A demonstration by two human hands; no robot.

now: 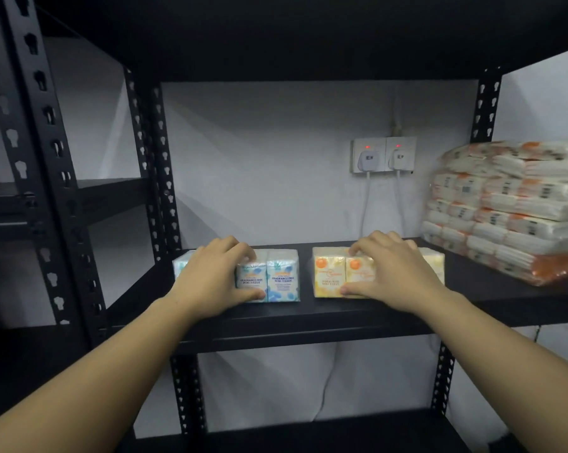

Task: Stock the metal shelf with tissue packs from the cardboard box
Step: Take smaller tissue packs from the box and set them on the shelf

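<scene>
A blue-and-white mini tissue pack (pixel 281 276) stands on the black metal shelf (pixel 308 318), left of centre. My left hand (pixel 214 276) grips its left part, fingers curled over the top and thumb under the front. Just to the right stands a yellow-and-orange mini tissue pack (pixel 329 273). My right hand (pixel 393 273) grips that one the same way, covering its middle. A narrow gap separates the two packs. The cardboard box is out of view.
A tall stack of orange-and-white wrapped tissue bundles (pixel 511 207) fills the shelf's right end. Two wall sockets with plugs (pixel 384 155) and hanging cables sit on the white wall behind. A second black rack (pixel 47 191) stands to the left. A lower shelf board (pixel 308 433) lies beneath.
</scene>
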